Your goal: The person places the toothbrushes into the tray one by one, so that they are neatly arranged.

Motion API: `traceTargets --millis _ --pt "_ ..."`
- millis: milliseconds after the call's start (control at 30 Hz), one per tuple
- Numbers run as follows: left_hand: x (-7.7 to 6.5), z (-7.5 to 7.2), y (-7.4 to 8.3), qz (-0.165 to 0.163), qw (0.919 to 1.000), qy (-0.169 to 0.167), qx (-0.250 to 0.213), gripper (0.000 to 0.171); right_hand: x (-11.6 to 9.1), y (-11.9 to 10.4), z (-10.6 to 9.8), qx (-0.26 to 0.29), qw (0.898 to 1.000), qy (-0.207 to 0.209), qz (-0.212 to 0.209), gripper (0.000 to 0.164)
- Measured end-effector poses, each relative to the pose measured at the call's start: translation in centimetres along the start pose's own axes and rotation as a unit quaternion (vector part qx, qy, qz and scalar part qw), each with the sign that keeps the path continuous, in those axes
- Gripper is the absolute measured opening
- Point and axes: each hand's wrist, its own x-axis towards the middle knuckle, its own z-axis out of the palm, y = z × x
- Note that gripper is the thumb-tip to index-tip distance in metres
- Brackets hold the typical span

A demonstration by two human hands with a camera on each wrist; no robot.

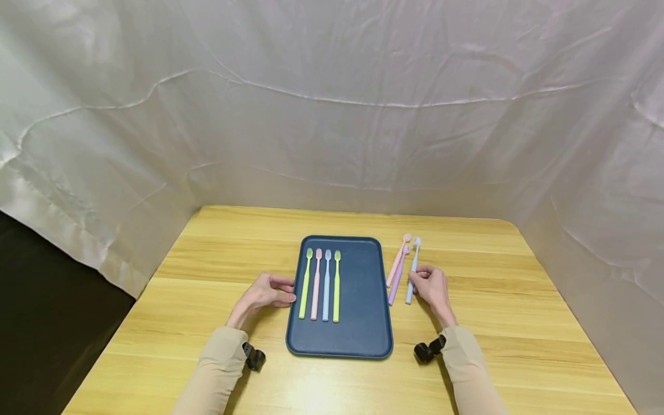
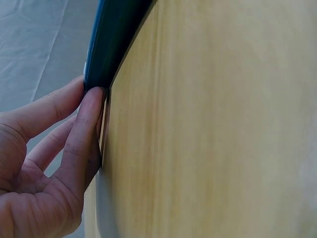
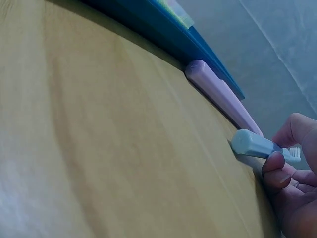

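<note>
A dark blue tray [image 1: 363,340] lies on the table, bearing a row of toothbrushes: a yellow-green one [image 1: 304,288], a pink one [image 1: 316,288], a light blue one [image 1: 326,288] and another yellow-green one [image 1: 336,288]. My left hand [image 1: 270,291] pinches the tray's left rim between thumb and fingers. Beyond the tray's right side, my right hand [image 1: 432,286] pinches a second light blue toothbrush [image 3: 252,144] by its handle, bristle end pointing away from me. Just left of it, a purple toothbrush [image 1: 397,279] and a second pink toothbrush [image 1: 395,266] lie close together by the tray's right edge.
The wooden table [image 1: 519,323] extends on both sides of the tray. A pale cloth curtain [image 1: 337,144] hangs behind the table and along its sides. Black wrist cameras [image 1: 426,350] sit on both sleeves.
</note>
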Motion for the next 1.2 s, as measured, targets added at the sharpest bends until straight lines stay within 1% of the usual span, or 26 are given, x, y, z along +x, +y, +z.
traceTargets --millis 200,367,533,600,733,967,1200 --pt "0.1 0.1 -0.1 -0.001 1.0000 0.001 0.001 0.055 0.1 0.1 -0.2 0.029 0.999 -0.026 0.016 0.029" --pt "0.2 0.0 -0.2 -0.002 1.0000 0.000 -0.002 0.055 0.0 0.0 -0.6 0.073 0.996 -0.055 0.024 0.033" --pt "0.2 -0.1 -0.2 -0.004 1.0000 0.000 -0.006 0.055 -0.1 0.1 -0.8 0.122 0.990 -0.071 0.015 0.035" --pt "0.2 -0.1 -0.2 -0.006 0.9999 0.000 -0.008 0.056 -0.1 0.1 -0.9 0.131 0.988 -0.076 0.010 0.036" --pt "0.3 -0.1 -0.3 -0.008 0.9999 0.001 -0.008 0.056 -0.2 -0.1 -1.0 0.135 0.987 -0.083 0.007 0.037" --pt "0.2 -0.1 -0.3 -0.008 1.0000 0.002 -0.005 0.056 -0.4 -0.9 -1.1 0.139 0.986 -0.094 0.020 0.041" --pt "0.2 -0.1 -0.2 -0.014 0.9999 0.007 -0.004 0.056 -0.7 -2.1 -1.0 0.111 0.986 -0.124 -0.011 0.042"
